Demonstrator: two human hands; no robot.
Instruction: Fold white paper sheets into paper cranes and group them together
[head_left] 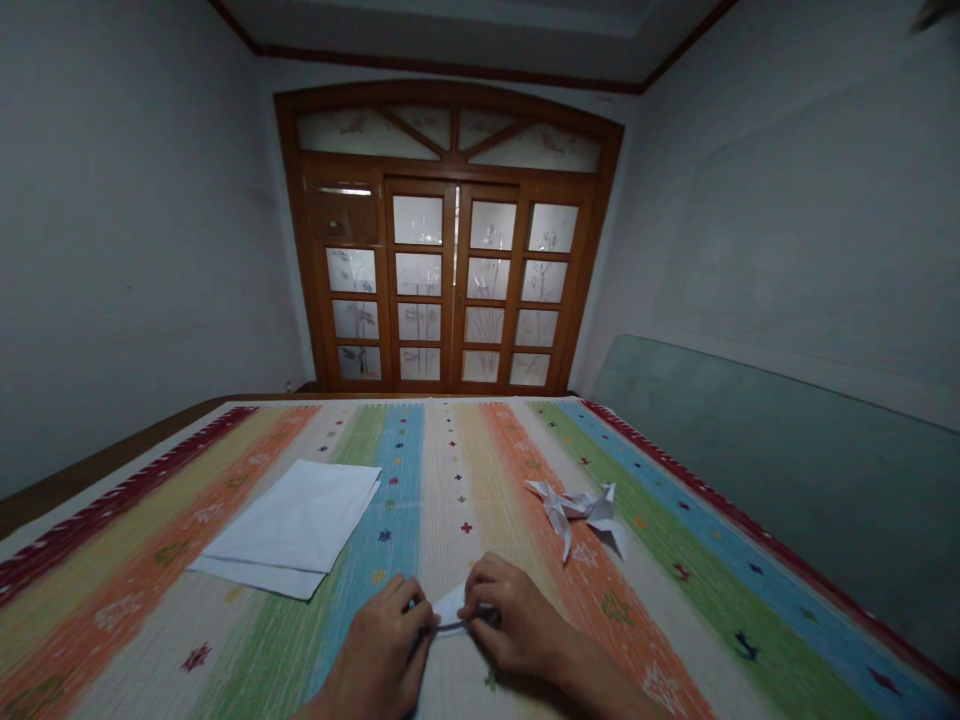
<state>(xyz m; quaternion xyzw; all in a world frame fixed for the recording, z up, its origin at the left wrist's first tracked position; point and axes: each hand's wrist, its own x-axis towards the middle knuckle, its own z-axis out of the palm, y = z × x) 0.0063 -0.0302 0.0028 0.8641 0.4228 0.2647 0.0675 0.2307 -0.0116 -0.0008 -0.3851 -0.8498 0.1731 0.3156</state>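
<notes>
My left hand (379, 645) and my right hand (510, 618) pinch a small piece of folded white paper (451, 606) between them, low in the view. A thin dark edge shows along its lower side, but my fingers hide most of it. Up and to the left of my left hand lies a stack of white paper sheets (289, 525), creased and slightly offset. A folded white origami figure (576, 512) with pointed wings lies up and to the right of my right hand. Neither touches my hands.
All of this rests on a woven cover (450, 480) with coloured stripes and small stitched motifs. A wooden door (450, 250) with frosted glass panes stands ahead. A grey-green panel (750, 460) rises along the right side, and a wooden edge (90, 475) runs along the left.
</notes>
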